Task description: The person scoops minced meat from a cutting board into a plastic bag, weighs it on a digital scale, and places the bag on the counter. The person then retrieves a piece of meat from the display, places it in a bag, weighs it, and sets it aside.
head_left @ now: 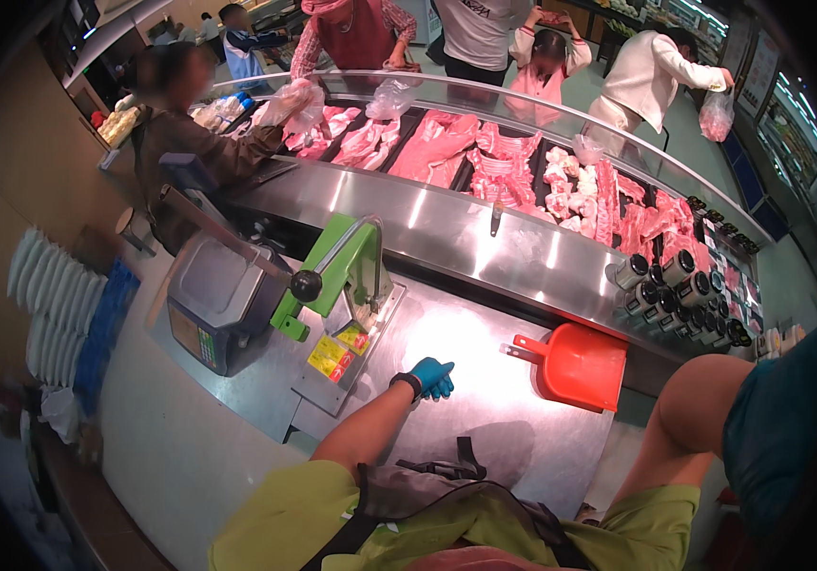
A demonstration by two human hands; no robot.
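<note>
My left hand (433,378), in a teal glove with a dark band at the wrist, rests on the steel work table (494,442). Its fingers are curled with the thumb stretched out, and nothing shows in it. To its left stands a green lever press (337,264) with a black ball knob and yellow-red stickers on its base. A red plastic scoop (583,364) lies to the hand's right, with a metal handle jutting out beside its own. My right arm is bent up close to the camera; the teal-gloved right hand (772,428) is cut off and dark, its fingers hidden.
A weighing scale (219,292) stands left of the press. Beyond the steel counter ledge (415,207), raw meat (433,146) fills the display case. Several lidded jars (665,292) crowd the right end. A co-worker (194,128) is at the left; customers stand behind the glass.
</note>
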